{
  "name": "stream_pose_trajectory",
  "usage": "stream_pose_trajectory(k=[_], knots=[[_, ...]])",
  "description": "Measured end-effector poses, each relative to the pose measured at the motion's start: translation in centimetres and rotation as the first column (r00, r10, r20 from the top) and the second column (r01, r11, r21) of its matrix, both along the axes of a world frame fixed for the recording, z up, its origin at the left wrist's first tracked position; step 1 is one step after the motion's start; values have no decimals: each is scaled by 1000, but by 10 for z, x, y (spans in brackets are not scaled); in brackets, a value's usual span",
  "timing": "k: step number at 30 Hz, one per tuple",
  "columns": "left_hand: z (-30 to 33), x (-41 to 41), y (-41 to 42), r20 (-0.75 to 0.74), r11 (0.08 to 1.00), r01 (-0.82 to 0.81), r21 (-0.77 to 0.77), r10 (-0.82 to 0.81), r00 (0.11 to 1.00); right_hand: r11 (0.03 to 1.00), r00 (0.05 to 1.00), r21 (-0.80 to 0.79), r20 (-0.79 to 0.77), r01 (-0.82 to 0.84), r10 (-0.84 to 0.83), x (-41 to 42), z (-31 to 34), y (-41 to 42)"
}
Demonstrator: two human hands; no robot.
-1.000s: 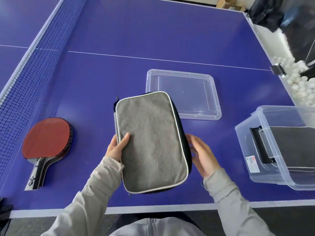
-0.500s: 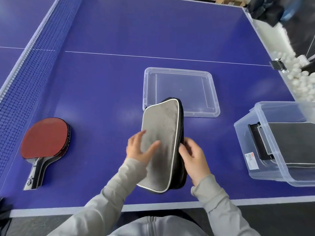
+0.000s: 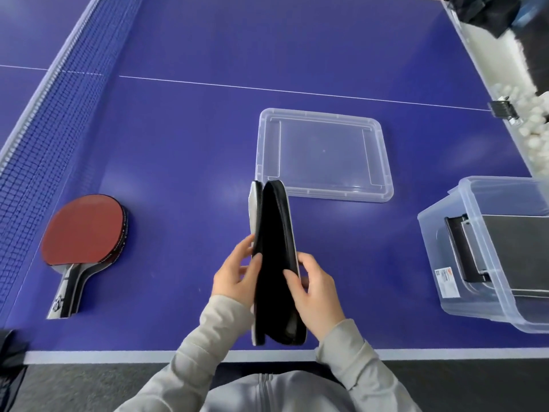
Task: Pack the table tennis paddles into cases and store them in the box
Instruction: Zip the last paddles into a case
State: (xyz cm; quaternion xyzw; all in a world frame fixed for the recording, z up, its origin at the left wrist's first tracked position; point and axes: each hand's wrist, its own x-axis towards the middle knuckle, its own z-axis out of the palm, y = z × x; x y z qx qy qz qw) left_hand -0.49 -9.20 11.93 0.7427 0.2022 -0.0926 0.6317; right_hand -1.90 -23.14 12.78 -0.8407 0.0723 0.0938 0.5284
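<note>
- While one blue bench (image 3: 184,138) with white lines carries everything, a mesh net (image 3: 56,114) runs along its left side.
- One clear plastic box (image 3: 487,263) stands at the right, and a dark flat case (image 3: 523,251) with a black end lies inside it.
- One clear rectangular lid (image 3: 323,153) with rounded corners lies flat in the middle, further off than the hands.
- One zip case (image 3: 274,257), black along its edge with grey fabric faces and pale piping, is held on edge near the front of the bench; a second ago its grey face looked up, now only the narrow black side shows.
- Paddles (image 3: 86,230) lie stacked at the left, red rubber uppermost, handles pointing near; the count in the stack is unclear.
- Two hands hold the case: the left hand (image 3: 234,272) has its grip curled on the left face, and the right hand (image 3: 315,289) pinches the right face, thumb across the black edge.
- White balls (image 3: 531,126) lie heaped beyond the far right edge, too many to count.
</note>
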Motion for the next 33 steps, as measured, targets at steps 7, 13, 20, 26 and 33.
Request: stream_pose_trajectory(k=[7, 13, 20, 26, 33], knots=[[-52, 14, 92, -101, 934, -153, 323, 195, 976, 968, 957, -65, -150, 241, -248, 12, -38, -61], [-101, 19, 114, -173, 921, -124, 370, 200, 964, 909, 913, -290, -190, 298, -360, 22, -87, -97], [-118, 17, 86, -116, 656, 59, 752, 43, 992, 766, 925, -604, -118, 221, -360, 29, -118, -85], [-140, 0, 45, -348, 331, 460, 824, -347, 871, 593, 972, -771, -169, -232, 161, 19, -131, -36], [-159, 1, 69, -390, 193, 497, 846, -411, 824, 465, 934, -814, -262, -348, 241, 14, -156, -45]])
